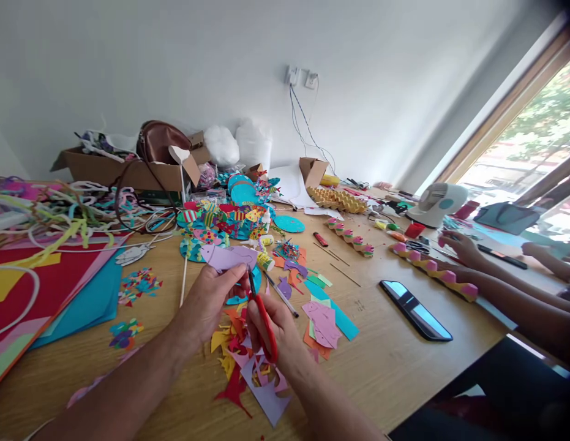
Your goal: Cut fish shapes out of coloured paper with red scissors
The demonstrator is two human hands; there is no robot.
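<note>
My left hand [215,294] pinches a piece of lilac paper [227,255] with fish outlines drawn on it. In my right hand [275,327] are red-handled scissors [267,331], their dark blades pointing up at the paper's right edge. Whether the blades touch the paper I cannot tell. Below my hands lies a heap of colored paper scraps [266,392]. Just right of the scissors rest a pen [281,295] and a purple paper fish [285,287]. Pink paper with drawn fish [322,323] lies farther right.
Decorated paper fish [220,220] crowd the middle back. Colored sheets [78,294] cover the left side, with a cardboard box [123,174] behind. A phone [416,309] lies to the right. Another person's arms [500,282] reach in from the right, near a pink-and-yellow egg-carton strip [434,271].
</note>
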